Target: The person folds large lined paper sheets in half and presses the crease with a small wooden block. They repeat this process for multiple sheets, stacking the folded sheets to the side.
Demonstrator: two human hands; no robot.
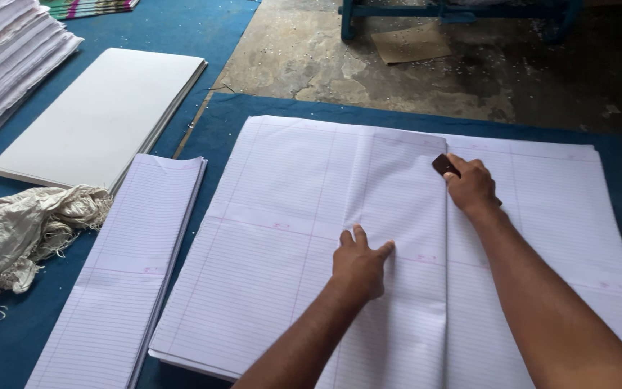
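Note:
A large stack of ruled white paper sheets (pixel 282 216) lies on a blue mat. The top sheet is folded over, its edge running down the middle of the stack. My left hand (pixel 360 261) rests flat on the folded sheet, fingers spread, just left of that edge. My right hand (pixel 471 186) grips a small dark brown block (pixel 444 165) and presses it onto the fold line near the far end of the sheet.
A narrow pile of folded ruled sheets (pixel 127 281) lies at the left. Behind it are a stack of plain white boards (pixel 102 115) and more paper (pixel 1 57). A crumpled woven sack (pixel 16 234) sits at far left. Bare concrete floor (pixel 412 72) lies beyond.

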